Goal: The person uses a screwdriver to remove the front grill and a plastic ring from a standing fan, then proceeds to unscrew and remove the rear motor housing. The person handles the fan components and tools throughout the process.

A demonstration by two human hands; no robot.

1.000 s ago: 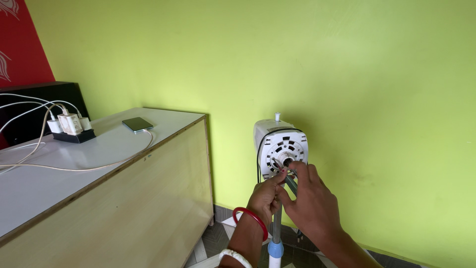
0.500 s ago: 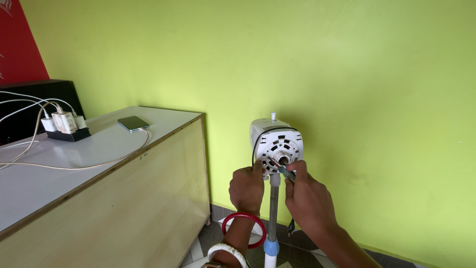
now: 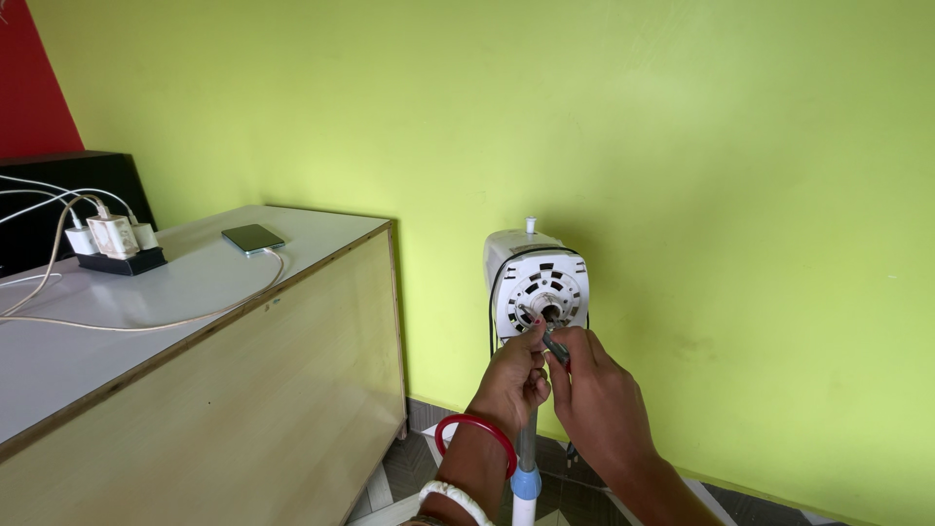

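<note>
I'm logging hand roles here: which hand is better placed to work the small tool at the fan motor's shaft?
Probably the right hand: it pinches the small tool, whose tip sits by the shaft of the fan motor. The left hand is beside it, fingertips near the motor face.

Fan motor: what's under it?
Under the fan motor a grey pole runs down to a blue collar. The left hand and right hand cover the pole's top joint; the base is out of frame.
</note>
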